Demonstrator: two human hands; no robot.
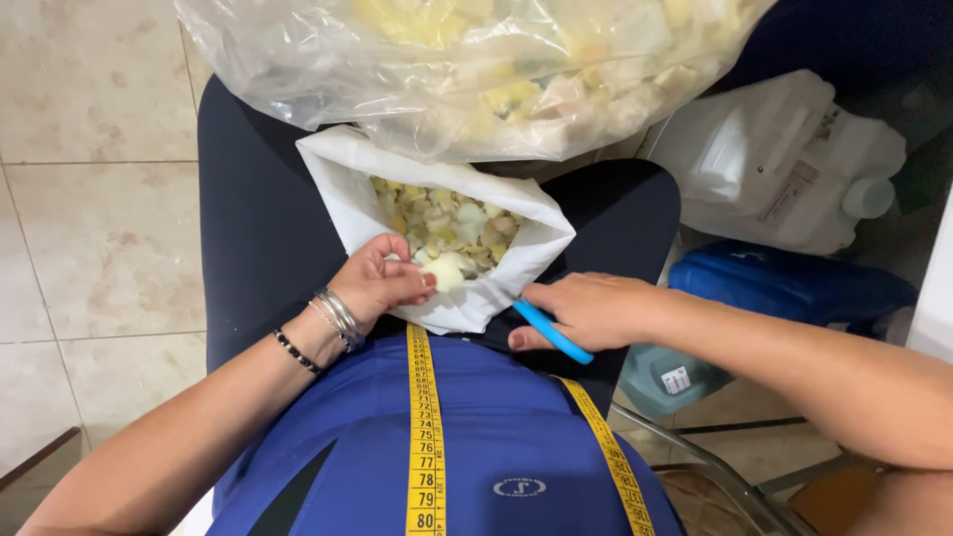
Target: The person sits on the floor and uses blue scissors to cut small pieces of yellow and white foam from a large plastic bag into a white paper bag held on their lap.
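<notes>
**Two hands at a white bag of pale foam scraps on a seated person's lap**

The left hand (382, 283) pinches a pale yellow foam scrap (445, 270) between thumb and fingertips, right at the near lip of a white fabric bag (347, 203). The bag lies open on the person's lap and is packed with similar cream, yellow and faintly green pieces. The held scrap looks light, soft and squashy, likely to compress under the fingers and unlikely to slip; a gentle pinch across its middle seems enough. It is small, irregular and matte.

To the right of that pinch, the right hand (586, 310) rests curled against the bag's lower edge, fingers closed around a slim blue tool (552, 332); what kind of tool is unclear. Beyond the grip, past the bag's far rim, a large clear plastic sack (298, 60) holds more foam pieces. A yellow measuring tape (426, 437) hangs down the blue top, on the near side of both hands.
</notes>
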